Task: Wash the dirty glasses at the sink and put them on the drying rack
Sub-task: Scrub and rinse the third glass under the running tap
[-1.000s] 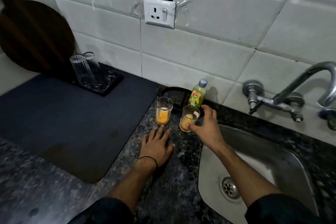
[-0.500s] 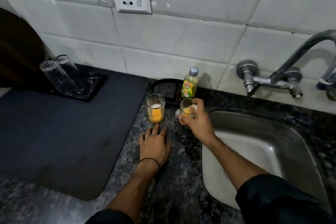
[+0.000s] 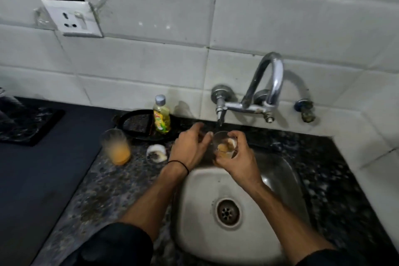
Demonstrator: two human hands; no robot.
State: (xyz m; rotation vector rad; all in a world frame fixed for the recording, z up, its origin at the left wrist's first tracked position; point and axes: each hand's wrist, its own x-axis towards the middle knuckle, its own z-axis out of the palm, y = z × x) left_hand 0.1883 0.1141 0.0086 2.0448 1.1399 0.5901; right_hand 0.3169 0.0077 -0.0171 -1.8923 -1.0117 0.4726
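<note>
My right hand (image 3: 235, 157) is shut around a dirty glass (image 3: 224, 147) with orange residue, held over the back of the steel sink (image 3: 194, 201), just below the left tap valve (image 3: 220, 110). My left hand (image 3: 190, 147) hovers beside it with fingers apart, a fingertip close to the glass rim. A second dirty glass (image 3: 116, 147) with orange liquid stands on the granite counter (image 3: 112, 190) to the left. A small glass (image 3: 156, 153) with white residue stands between that one and my left hand. The black drying rack (image 3: 32, 123) lies at the far left edge.
A yellow dish-soap bottle (image 3: 161, 115) stands by the wall on a black tray (image 3: 133, 123). The curved tap spout (image 3: 274, 71) arches over the sink, and the drain (image 3: 227, 212) is in the basin's middle. A dark mat (image 3: 43, 179) covers the left counter.
My right hand has lifted the glass off the counter and carried it over the sink. My left hand has left the counter and moved up beside the glass. The view has shifted right.
</note>
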